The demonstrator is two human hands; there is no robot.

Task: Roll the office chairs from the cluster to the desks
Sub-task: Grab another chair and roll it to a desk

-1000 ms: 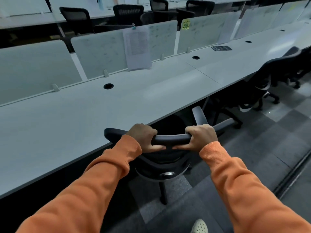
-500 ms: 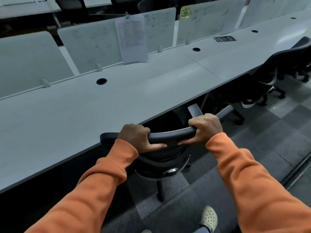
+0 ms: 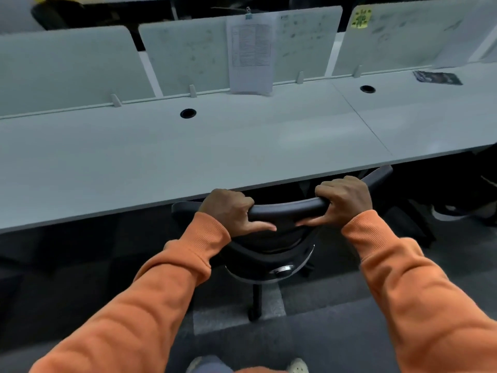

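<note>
- Your shoe (image 3: 297,366): pale, at bottom edge, on grey carpet (image 3: 322,340).
- Your sleeves (image 3: 166,278): orange, both arms stretched forward.
- Your left hand (image 3: 231,211): fingers curled over top rail of office chair (image 3: 287,208), thumb flat along its rear face.
- Your right hand (image 3: 344,199): same grasp, further right on rail.
- Office chair: black, directly ahead, backrest at front edge of desk (image 3: 188,157), seat hidden beneath top.
- Desk: pale grey, long, with round cable hole (image 3: 188,113).
- Behind desk: divider panels (image 3: 183,52), clipped paper sheet (image 3: 251,52), yellow note (image 3: 361,18).
- Dark booklet (image 3: 437,77): on desk, far right.
</note>
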